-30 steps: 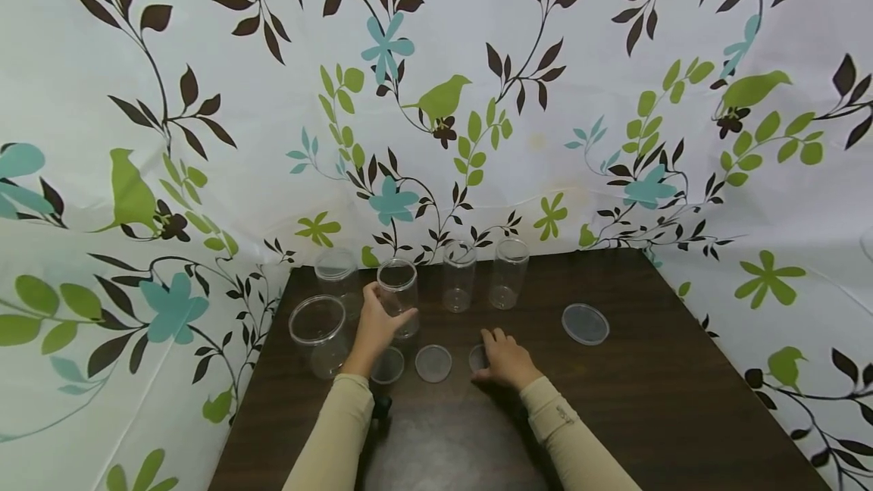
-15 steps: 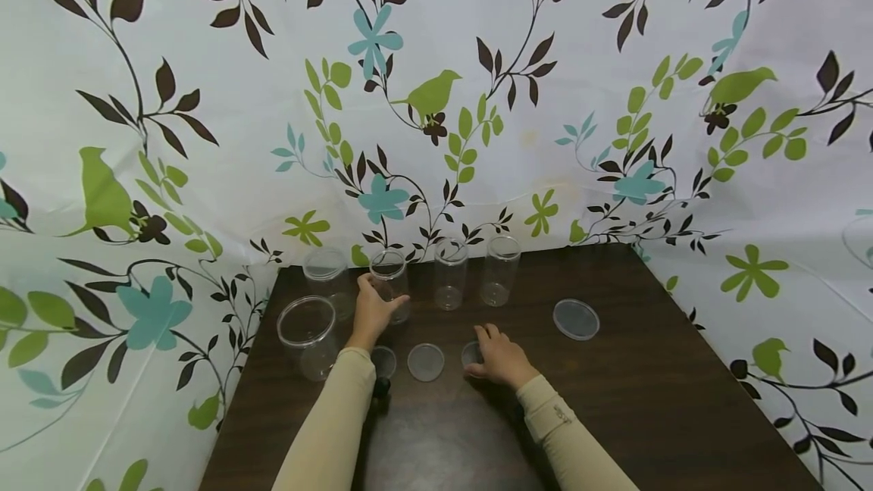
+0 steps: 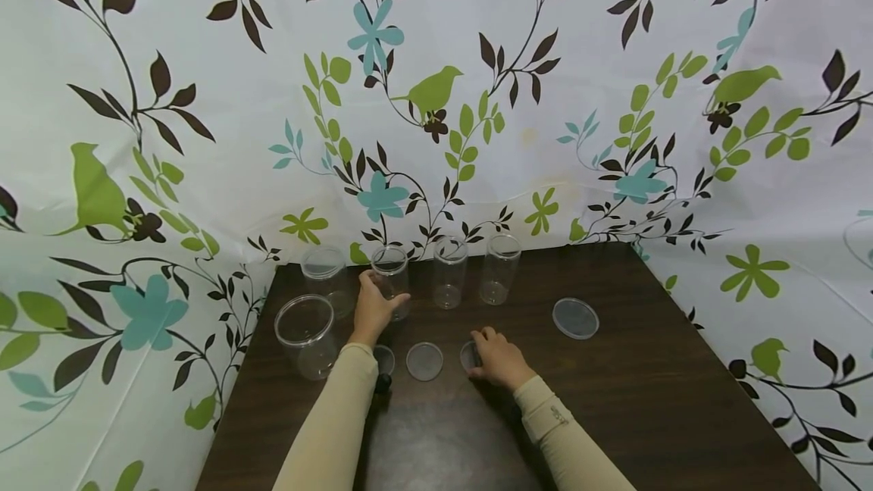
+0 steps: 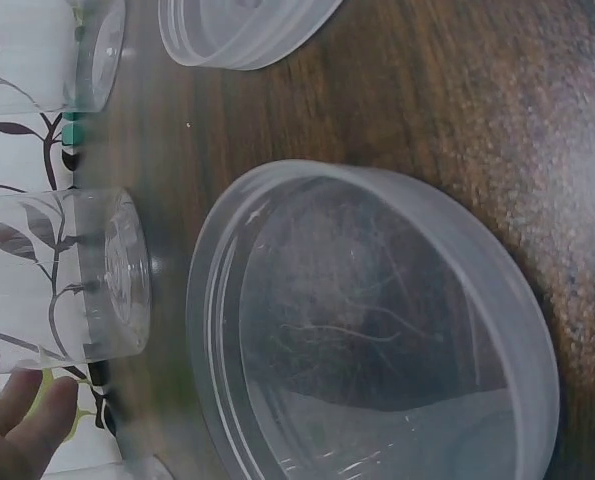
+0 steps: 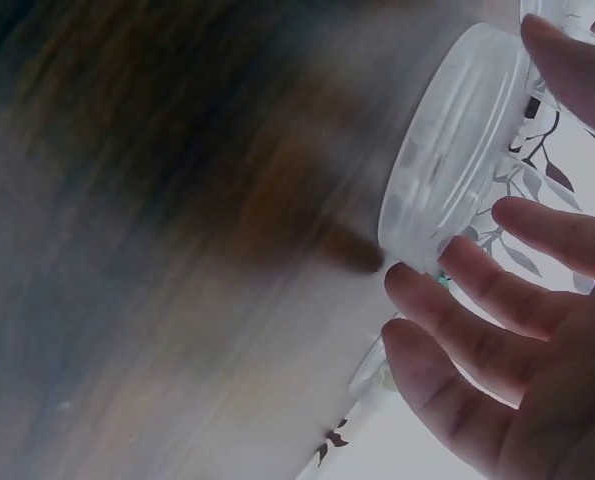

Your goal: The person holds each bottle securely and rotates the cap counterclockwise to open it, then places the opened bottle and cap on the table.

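In the head view my left hand [image 3: 372, 311] grips a slim clear plastic jar [image 3: 390, 258] upright at the back of the table, thumb across its front and fingers on its far left side. Fingers [image 4: 39, 425] of this hand show at the lower left of the left wrist view. My right hand [image 3: 501, 358] reaches over a small round lid [image 3: 467, 357], which it partly covers. Seen in the right wrist view, the thumb and loosely spread fingers lie on either side of that lid [image 5: 452, 140]. Two more small lids lie to its left, one in the middle [image 3: 424, 361] and one by the left sleeve [image 3: 385, 360].
Two slim jars stand at the back, one nearer the middle [image 3: 448, 279] and one to its right [image 3: 500, 276]. Wide jars occupy the left side, one in front [image 3: 305, 339] and one behind [image 3: 326, 279]. A larger lid [image 3: 575, 318] lies right on the dark table [image 3: 648, 415].
My left hand has moved the slim jar a little toward the back wall. The right hand stays at its lid. The head view has shifted slightly.
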{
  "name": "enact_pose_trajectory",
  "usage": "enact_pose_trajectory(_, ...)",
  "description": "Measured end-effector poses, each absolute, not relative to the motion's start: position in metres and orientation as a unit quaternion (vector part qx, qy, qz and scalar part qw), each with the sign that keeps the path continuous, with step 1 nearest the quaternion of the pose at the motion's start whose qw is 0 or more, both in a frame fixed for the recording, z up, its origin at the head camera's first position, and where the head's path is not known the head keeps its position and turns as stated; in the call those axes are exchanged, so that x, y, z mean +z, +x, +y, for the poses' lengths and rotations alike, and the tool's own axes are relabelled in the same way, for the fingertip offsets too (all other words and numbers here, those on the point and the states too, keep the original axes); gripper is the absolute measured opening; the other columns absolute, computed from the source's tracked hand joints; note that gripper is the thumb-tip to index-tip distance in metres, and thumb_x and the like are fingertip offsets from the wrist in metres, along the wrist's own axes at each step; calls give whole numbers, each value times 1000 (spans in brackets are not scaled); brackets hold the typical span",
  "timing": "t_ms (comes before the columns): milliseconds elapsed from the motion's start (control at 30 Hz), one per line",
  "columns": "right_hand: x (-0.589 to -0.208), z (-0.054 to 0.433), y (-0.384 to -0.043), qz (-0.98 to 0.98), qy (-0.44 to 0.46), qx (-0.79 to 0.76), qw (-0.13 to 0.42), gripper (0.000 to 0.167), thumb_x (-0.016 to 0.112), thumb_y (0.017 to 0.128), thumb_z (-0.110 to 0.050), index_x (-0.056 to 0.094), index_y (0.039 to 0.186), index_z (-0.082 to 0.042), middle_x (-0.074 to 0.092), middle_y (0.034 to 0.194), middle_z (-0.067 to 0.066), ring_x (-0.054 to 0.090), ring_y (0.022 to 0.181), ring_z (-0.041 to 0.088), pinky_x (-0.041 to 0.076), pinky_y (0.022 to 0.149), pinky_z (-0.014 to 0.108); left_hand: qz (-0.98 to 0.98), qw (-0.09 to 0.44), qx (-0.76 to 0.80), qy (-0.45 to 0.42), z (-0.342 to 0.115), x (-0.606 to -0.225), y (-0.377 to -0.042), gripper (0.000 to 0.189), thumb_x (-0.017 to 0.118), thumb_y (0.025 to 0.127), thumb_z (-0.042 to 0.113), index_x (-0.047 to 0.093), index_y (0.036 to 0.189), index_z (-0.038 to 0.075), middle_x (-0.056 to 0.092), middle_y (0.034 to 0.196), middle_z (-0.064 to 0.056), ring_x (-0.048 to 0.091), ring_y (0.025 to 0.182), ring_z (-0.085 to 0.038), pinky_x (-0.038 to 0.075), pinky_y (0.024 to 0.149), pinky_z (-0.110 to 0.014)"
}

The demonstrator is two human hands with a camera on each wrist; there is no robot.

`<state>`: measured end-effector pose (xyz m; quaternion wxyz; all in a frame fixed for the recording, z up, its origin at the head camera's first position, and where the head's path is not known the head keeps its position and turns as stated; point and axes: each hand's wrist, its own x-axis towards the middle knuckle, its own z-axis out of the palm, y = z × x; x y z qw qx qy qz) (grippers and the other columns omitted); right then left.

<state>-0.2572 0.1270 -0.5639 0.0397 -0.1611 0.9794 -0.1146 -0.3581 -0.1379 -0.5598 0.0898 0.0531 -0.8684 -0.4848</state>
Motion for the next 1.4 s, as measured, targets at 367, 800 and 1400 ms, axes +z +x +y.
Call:
enact_pose_trajectory(367, -566, 126, -253, 980, -166, -105, 12, 66, 90, 77, -30, 62, 128, 1, 59, 118, 21, 61, 99, 39, 56, 69, 50, -889, 91, -437, 106, -129, -524, -337, 123, 87, 72, 57, 17, 157, 2, 34, 150, -27, 46, 130, -46, 48, 91, -60)
enact_pose_trajectory(800, -566, 130, -256, 981, -167, -99, 6, 65, 88, 79, -30, 61, 128, 3, 59, 120, 22, 60, 103, 39, 55, 70, 51, -936, 86, -327, 100, -193, -387, -309, 84, 63, 94, 58, 38, 151, 0, 45, 147, -27, 48, 128, -49, 44, 95, -64)
enact_pose_trajectory(1400, -567, 129, -257, 980, -171, -101, 27, 66, 87, 80, -31, 61, 130, 4, 58, 123, 22, 59, 106, 40, 56, 73, 51, -958, -60, -227, 163, -223, -431, -362, 111, 76, 90, 42, 1, 160, 0, 15, 159, -34, 15, 143, -60, 19, 104, -80)
